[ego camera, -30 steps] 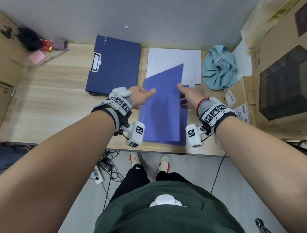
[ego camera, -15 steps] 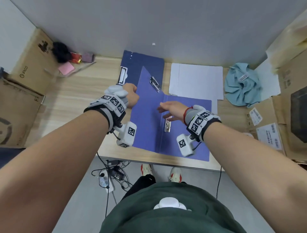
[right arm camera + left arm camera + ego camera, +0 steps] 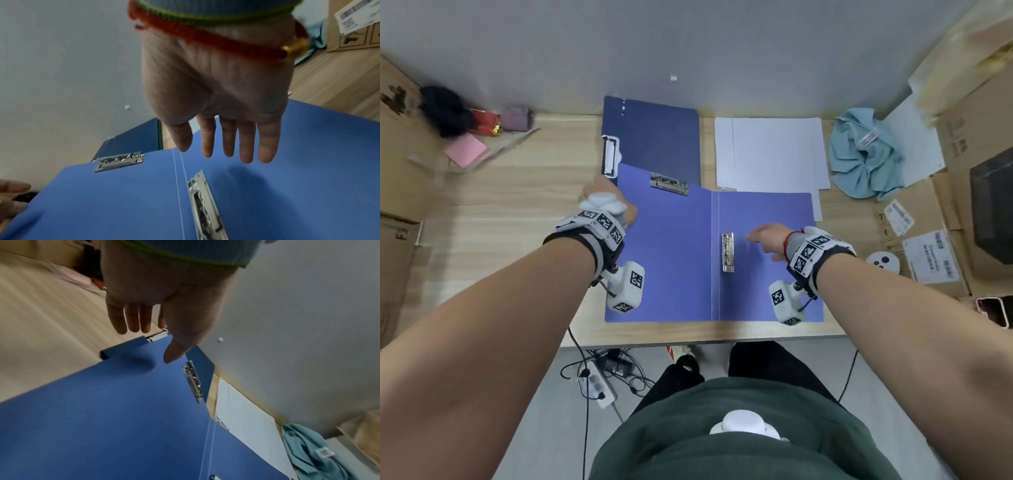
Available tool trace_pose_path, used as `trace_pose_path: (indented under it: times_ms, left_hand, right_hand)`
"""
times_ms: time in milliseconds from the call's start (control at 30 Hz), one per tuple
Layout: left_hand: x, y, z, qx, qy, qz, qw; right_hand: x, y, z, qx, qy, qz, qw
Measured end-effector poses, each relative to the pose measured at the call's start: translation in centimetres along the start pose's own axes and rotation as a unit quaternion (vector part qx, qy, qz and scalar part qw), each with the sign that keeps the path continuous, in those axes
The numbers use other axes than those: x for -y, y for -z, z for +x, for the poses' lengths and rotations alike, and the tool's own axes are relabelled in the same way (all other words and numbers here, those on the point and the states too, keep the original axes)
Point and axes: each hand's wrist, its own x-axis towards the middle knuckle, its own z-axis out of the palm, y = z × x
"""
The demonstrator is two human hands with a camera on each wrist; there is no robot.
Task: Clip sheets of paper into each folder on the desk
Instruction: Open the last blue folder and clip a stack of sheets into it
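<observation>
Folder (image 3: pixel 674 260): lying open on the table (image 3: pixel 517 212).
Left hand (image 3: pixel 164 305): hovering, fingers straight.
Right hand (image 3: pixel 218 100): hovering, fingers spread.

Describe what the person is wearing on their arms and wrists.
Both forearms are bare, no sleeves. Each wrist carries a dark strap with a grey band and white blocks printed with black square markers, plus a white camera pod on thin black cables. The right hand also has a red cord bracelet with a gold bead. The left hand wears no bracelet.
</observation>
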Motion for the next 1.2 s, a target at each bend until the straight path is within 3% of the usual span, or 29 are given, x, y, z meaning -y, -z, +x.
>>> trace_pose_path:
  times_ms: [100,300,533,633,800,933,1200]
  left_hand:
    - [-4.0,1.2,0.3,-0.032,-0.038,-0.017,0.999]
    - [-11.0,0.3,1.0,0.105,-0.132,-0.05,0.984]
    - [-17.3,-5.3,1.6,0.213,-0.098,-0.13,0.963]
    - [-19.6,-8.0,2.5,0.246,-0.086,-0.121,0.958]
    - [-22.0,-10.8,3.5,0.276,-0.078,-0.11,0.952]
    - [-23.3,-12.2,3.8,0.306,-0.075,-0.083,0.945]
    - [-23.9,-12.0,5.1,0.303,-0.043,-0.075,0.949]
  right_hand:
    - [0.2,2.7,1.1,-0.039,0.013,0.055,0.998]
    - [2.0,9.4,3.9,-0.118,0.036,0.039,0.992]
    - [1.2,14.2,9.7,-0.163,-0.019,0.033,0.986]
    - [0.4,15.5,12.6,-0.167,-0.066,0.039,0.983]
    - [-1.2,16.4,17.4,-0.182,-0.08,0.054,0.978]
    - [-0.6,17.1,16.9,-0.182,-0.081,0.069,0.977]
    - [-0.1,17.4,17.0,-0.162,-0.085,0.098,0.978]
